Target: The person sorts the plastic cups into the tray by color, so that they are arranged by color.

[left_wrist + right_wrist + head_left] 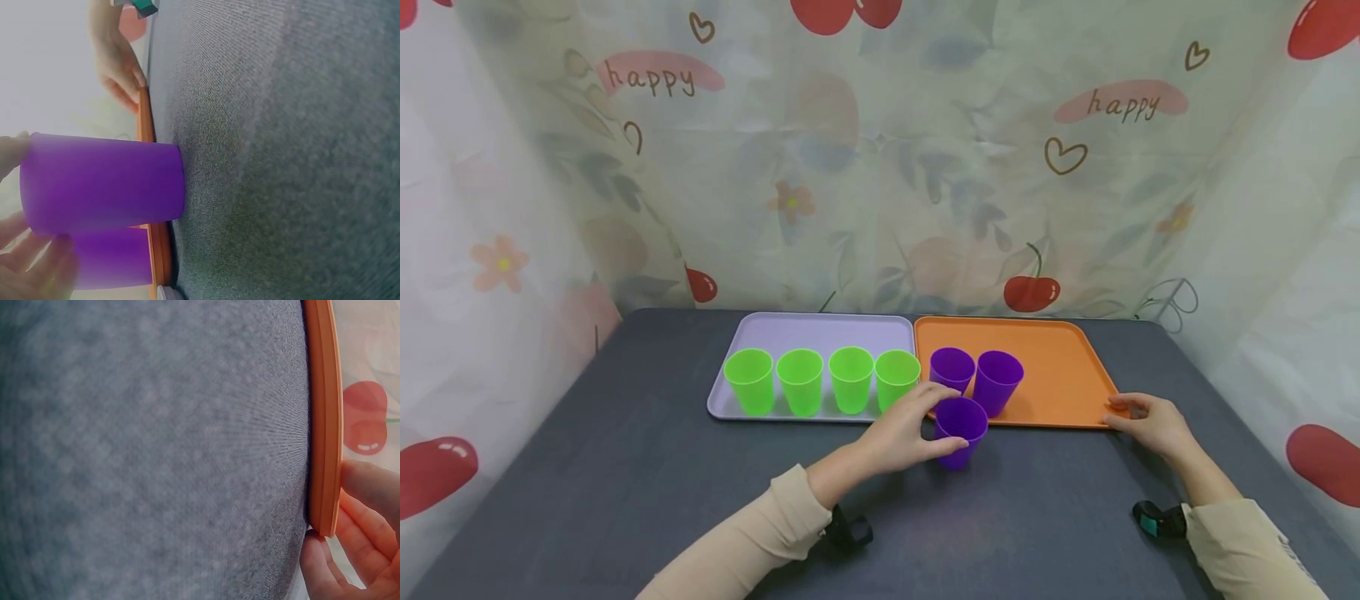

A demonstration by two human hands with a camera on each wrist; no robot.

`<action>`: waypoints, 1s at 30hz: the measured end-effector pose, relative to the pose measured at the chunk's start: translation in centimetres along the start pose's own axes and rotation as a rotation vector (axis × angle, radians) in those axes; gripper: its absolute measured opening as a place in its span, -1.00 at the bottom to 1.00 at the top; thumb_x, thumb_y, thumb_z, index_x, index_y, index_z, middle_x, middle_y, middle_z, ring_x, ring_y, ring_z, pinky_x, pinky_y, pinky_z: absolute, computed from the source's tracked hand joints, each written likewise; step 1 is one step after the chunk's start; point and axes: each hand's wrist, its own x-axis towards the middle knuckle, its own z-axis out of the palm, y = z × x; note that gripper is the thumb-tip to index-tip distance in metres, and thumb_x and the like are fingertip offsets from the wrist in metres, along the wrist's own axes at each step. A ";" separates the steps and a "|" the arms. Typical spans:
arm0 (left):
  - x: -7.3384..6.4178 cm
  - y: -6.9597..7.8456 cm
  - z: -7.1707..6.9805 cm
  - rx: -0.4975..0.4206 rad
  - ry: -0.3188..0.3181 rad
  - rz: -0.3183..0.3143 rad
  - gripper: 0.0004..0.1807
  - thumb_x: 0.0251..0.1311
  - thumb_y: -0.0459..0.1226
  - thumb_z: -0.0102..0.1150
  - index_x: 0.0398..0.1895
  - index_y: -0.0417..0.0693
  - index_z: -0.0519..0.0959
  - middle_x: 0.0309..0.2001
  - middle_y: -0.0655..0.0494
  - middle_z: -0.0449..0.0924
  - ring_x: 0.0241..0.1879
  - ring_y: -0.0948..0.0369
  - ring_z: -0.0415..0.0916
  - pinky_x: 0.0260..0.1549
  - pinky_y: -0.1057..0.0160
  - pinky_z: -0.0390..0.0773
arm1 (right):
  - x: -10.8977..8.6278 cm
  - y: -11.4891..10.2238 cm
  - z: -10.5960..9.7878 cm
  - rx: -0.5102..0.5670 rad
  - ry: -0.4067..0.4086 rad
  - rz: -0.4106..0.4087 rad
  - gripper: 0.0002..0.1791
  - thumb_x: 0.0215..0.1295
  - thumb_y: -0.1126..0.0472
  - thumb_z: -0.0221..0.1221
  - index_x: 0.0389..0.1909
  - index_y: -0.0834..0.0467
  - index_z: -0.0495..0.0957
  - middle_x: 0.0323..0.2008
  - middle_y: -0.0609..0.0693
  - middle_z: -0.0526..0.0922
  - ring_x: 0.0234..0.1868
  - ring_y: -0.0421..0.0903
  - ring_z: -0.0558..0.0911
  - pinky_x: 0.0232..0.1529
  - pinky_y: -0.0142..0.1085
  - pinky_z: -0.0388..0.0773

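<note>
My left hand (897, 432) holds a purple cup (961, 427) near its rim, thumb on the near side and fingers on the far side. This cup (106, 184) is upright in front of the orange tray, its base close to the dark tabletop. Behind it, two more purple cups (998, 383) stand side by side at the left of the orange tray (1060, 367). At that tray's front right corner, my right hand (1150, 427) pinches the edge. In the right wrist view, its fingers (369, 481) touch the tray's rim (325, 425).
A lilac tray (820, 327) adjoins the orange one on the left and carries a row of several bright green cups (801, 383). The grey tabletop (625, 467) extends in front of both trays. A printed curtain (880, 167) hangs behind and at the sides.
</note>
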 end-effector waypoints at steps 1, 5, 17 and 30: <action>0.0 0.0 0.0 -0.002 0.000 -0.001 -0.36 0.05 -0.07 0.31 0.20 -0.06 0.39 0.13 0.04 0.45 0.09 0.20 0.43 0.11 0.25 0.48 | 0.0 0.0 0.0 0.000 0.000 0.000 -0.41 0.21 0.04 0.21 0.09 0.43 0.43 0.05 0.43 0.50 0.01 0.31 0.50 -0.33 -0.45 0.48; 0.1 0.0 0.0 -0.006 0.003 0.007 -0.37 0.05 -0.08 0.32 0.20 -0.06 0.39 0.14 0.06 0.47 0.11 0.19 0.42 0.11 0.25 0.48 | 0.0 0.0 0.0 -0.008 0.000 0.003 -0.41 0.21 0.04 0.21 0.09 0.42 0.43 0.05 0.43 0.50 0.01 0.31 0.49 -0.29 -0.38 0.50; 0.3 -0.1 -0.1 -0.045 0.009 0.027 -0.43 0.00 -0.12 0.36 0.09 -0.07 0.44 0.01 0.07 0.55 -0.02 0.20 0.48 0.02 0.19 0.54 | 0.0 0.1 -0.1 -0.012 -0.003 0.011 -0.38 0.21 0.00 0.21 0.10 0.43 0.42 0.06 0.44 0.49 0.02 0.33 0.47 -0.12 -0.03 0.54; 0.4 0.3 -0.7 -0.070 0.023 0.063 -0.46 -0.02 -0.15 0.37 0.04 -0.10 0.45 -0.03 0.07 0.55 -0.10 0.24 0.48 -0.05 0.30 0.55 | 0.2 0.2 0.1 -0.013 0.000 0.003 -0.39 0.21 0.02 0.21 0.08 0.44 0.43 0.05 0.44 0.49 0.02 0.34 0.47 -0.06 0.05 0.51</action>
